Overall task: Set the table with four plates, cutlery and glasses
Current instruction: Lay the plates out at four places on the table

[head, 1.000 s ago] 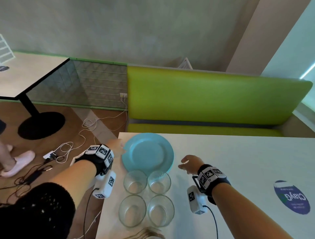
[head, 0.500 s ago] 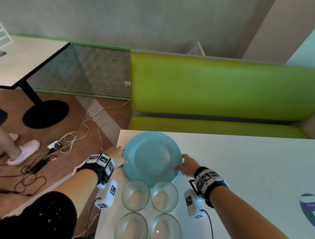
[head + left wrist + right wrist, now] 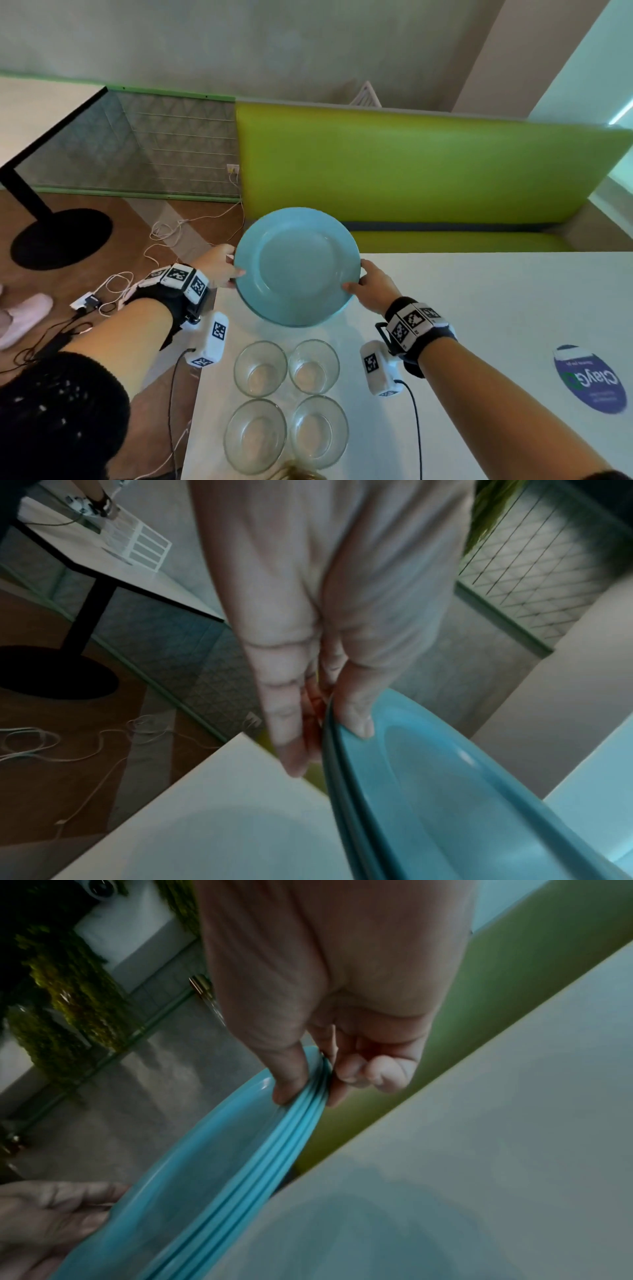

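A stack of light-blue plates (image 3: 297, 267) hangs above the far left corner of the white table (image 3: 479, 308). My left hand (image 3: 222, 265) grips its left rim, thumb on top and fingers underneath. My right hand (image 3: 368, 286) grips the right rim the same way. In the left wrist view the thumb presses the top of the blue stack (image 3: 428, 791). The right wrist view shows several stacked plate rims (image 3: 294, 1129) pinched between thumb and fingers. Several clear glasses (image 3: 286, 397) stand in a square near the table's left edge.
A green bench (image 3: 411, 171) runs behind the table's far edge. A round blue sticker (image 3: 590, 378) lies on the table at right. Cutlery tips (image 3: 301, 474) peek in at the bottom edge. Cables (image 3: 137, 267) and another table's black base (image 3: 58, 236) are on the floor at left.
My right hand reached the plates' right rim and took hold. Both hands then lifted the stack off the table, up and toward the far edge.
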### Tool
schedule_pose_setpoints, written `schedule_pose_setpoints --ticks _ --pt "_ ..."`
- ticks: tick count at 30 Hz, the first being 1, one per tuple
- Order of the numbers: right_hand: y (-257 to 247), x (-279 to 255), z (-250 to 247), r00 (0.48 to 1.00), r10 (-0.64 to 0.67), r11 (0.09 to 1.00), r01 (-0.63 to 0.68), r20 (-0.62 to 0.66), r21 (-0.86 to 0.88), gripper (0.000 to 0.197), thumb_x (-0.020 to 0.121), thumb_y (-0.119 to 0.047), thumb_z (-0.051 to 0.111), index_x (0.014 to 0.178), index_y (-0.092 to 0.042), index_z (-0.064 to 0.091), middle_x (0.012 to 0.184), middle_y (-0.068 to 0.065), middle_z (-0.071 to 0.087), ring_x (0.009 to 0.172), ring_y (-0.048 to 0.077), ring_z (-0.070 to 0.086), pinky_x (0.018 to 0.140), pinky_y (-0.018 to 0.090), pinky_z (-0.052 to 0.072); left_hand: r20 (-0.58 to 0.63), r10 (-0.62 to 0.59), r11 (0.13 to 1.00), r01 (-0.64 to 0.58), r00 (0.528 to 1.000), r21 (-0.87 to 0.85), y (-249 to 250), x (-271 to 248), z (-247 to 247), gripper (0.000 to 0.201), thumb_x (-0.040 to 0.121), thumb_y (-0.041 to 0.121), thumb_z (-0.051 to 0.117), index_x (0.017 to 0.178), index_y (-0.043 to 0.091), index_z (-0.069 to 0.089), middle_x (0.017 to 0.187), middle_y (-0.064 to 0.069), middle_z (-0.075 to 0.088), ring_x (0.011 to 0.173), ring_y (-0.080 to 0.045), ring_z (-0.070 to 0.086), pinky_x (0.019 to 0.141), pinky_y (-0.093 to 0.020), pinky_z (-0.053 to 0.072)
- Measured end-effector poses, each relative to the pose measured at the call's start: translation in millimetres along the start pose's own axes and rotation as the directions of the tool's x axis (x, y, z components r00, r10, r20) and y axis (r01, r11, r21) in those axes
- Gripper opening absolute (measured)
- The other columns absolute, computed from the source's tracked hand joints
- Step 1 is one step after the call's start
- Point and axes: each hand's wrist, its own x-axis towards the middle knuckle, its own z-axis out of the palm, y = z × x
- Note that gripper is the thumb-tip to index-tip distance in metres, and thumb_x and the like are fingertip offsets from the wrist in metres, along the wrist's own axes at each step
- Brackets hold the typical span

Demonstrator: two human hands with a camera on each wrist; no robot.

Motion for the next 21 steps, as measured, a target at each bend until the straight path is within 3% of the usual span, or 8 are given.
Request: schedule_pose_setpoints --ticks 1,3,5,8,10,12,16,21 --pt "-4.0 -6.5 -8.2 1.0 -0.015 1.0 0.015 -0.024 0.009 0.059 0.088 -0.024 0.062 0.14 -0.015 0.037 0.096 0.014 0.066 0.092 0.025 0.056 0.075 0.025 0.037 0.008 0.014 1.0 -0.014 1.0 -0.005 8.4 -5.6 -4.1 0.049 0.09 -0.009 0.051 0.136 -0.003 0.037 0.141 -0.016 0.043 0.114 -0.031 0.052 0.085 -0.044 0.053" --pt "-11.2 -21.8 -24.7 0.997 -0.032 0.999 0.035 -0.077 0.037 0.056 0.087 -0.023 0.062 0.138 -0.015 0.04 0.088 0.009 0.059 0.086 0.022 0.052 0.074 0.027 0.037 0.006 0.077 0.997 -0.076 0.997 -0.02 24.6 -22.3 -9.1 0.042 0.091 -0.005 0.052 0.131 -0.002 0.041 0.135 -0.011 0.047 0.111 -0.029 0.054 0.087 -0.045 0.052" --pt "-16.6 -40.9 -39.6 0.991 -0.034 0.995 0.046 -0.131 0.088 0.051 0.087 -0.021 0.061 0.135 -0.013 0.044 0.084 0.006 0.056 0.078 0.021 0.05 0.071 0.026 0.038 -0.001 0.152 0.985 -0.152 0.988 -0.08 40.0 -44.3 -8.9 0.032 0.093 -0.002 0.049 0.125 0.0 0.045 0.124 -0.013 0.054 0.101 -0.027 0.056 0.074 -0.037 0.057" --pt "-20.7 -81.1 -58.6 0.978 -0.024 0.977 0.066 -0.208 0.201 0.043 0.089 -0.015 0.058 0.131 -0.011 0.048 0.069 -0.001 0.05 0.055 0.014 0.043 0.052 0.025 0.034 -0.032 0.23 0.956 -0.232 0.973 -0.181 57.4 -84.7 -2.4 0.015 0.096 0.003 0.046 0.111 0.001 0.051 0.106 -0.013 0.056 0.075 -0.021 0.063 0.048 -0.024 0.057" --pt "-20.2 -115.0 -68.2 0.967 0.007 0.956 0.068 -0.253 0.285 0.038 0.091 -0.012 0.054 0.129 -0.011 0.048 0.067 0.002 0.049 0.05 0.015 0.04 0.046 0.025 0.033 -0.03 0.269 0.93 -0.267 0.963 -0.251 60.8 -111.4 4.4 0.009 0.097 0.009 0.046 0.089 0.008 0.049 0.092 -0.01 0.059 0.051 -0.012 0.066 0.041 -0.021 0.054" --pt "-17.4 -151.4 -74.5 0.957 0.04 0.923 0.075 -0.287 0.377 0.035 0.093 -0.009 0.049 0.128 -0.008 0.048 0.064 0.005 0.049 0.046 0.018 0.036 0.044 0.026 0.031 -0.022 0.294 0.904 -0.285 0.956 -0.319 60.1 -137.8 13.9 0.015 0.098 0.014 0.047 0.083 0.01 0.047 0.081 -0.007 0.059 0.039 -0.004 0.063 0.041 -0.022 0.055" --pt "1.5 -223.4 -77.7 0.938 0.121 0.848 0.073 -0.325 0.525 0.033 0.094 -0.004 0.045 0.127 -0.004 0.047 0.063 0.009 0.045 0.046 0.019 0.032 0.046 0.027 0.029 0.052 0.325 0.879 -0.281 0.944 -0.384 50.4 -194.7 43.2 0.019 0.098 0.018 0.045 0.085 0.008 0.055 0.07 -0.005 0.064 0.038 -0.005 0.062 0.04 -0.02 0.053" --pt "37.9 -292.3 -78.6 0.905 0.221 0.766 0.069 -0.363 0.639 0.029 0.095 -0.004 0.044 0.123 0.0 0.046 0.067 0.01 0.046 0.048 0.019 0.033 0.045 0.027 0.029 0.133 0.29 0.858 -0.196 0.948 -0.475 32.9 -244.8 94.5 0.03 0.099 0.031 0.042 0.083 0.011 0.056 0.08 -0.005 0.061 0.065 -0.018 0.059 0.043 -0.021 0.053"
